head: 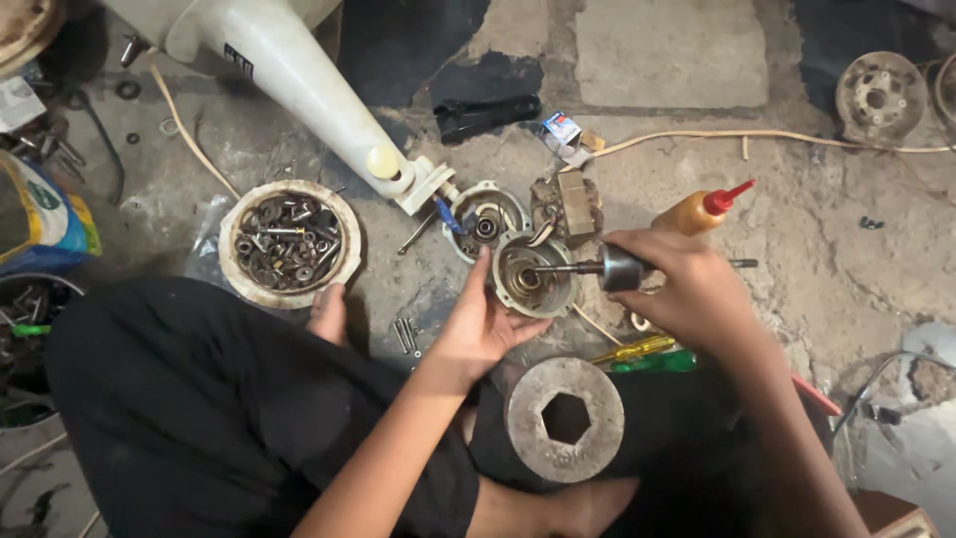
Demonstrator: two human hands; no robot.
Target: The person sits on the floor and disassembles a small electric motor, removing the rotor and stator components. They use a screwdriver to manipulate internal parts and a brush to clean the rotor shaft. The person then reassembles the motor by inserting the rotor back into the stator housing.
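The work lies on a rough, cracked concrete floor (687,60), stained and dusty, with a cream cable (777,135) running toward its right edge. The person sits cross-legged at the near edge in black clothing.

The left hand (478,324) reaches up from the lap, palm open and fingers spread, cupping the near-left rim of a round metal motor housing (533,277) that sits at the middle of the floor. The right hand (687,289) comes in from the right, fingers closed around a rotor with its shaft (597,269), whose tip points into the housing's centre.

Just behind the housing lies a second housing half (486,221), touching the end of a white fan neck (299,80) that slants in from the far left corner. An orange bottle with a red nozzle (702,211) lies behind the right hand. A yellow screwdriver (637,349) and a green one (662,363) lie under the right wrist. A heavy round disc with a hexagonal hole (563,418) rests near the lap.

Left of the housing, a round shallow bowl (235,274) holds a heap of bolts, nuts and washers (289,244).
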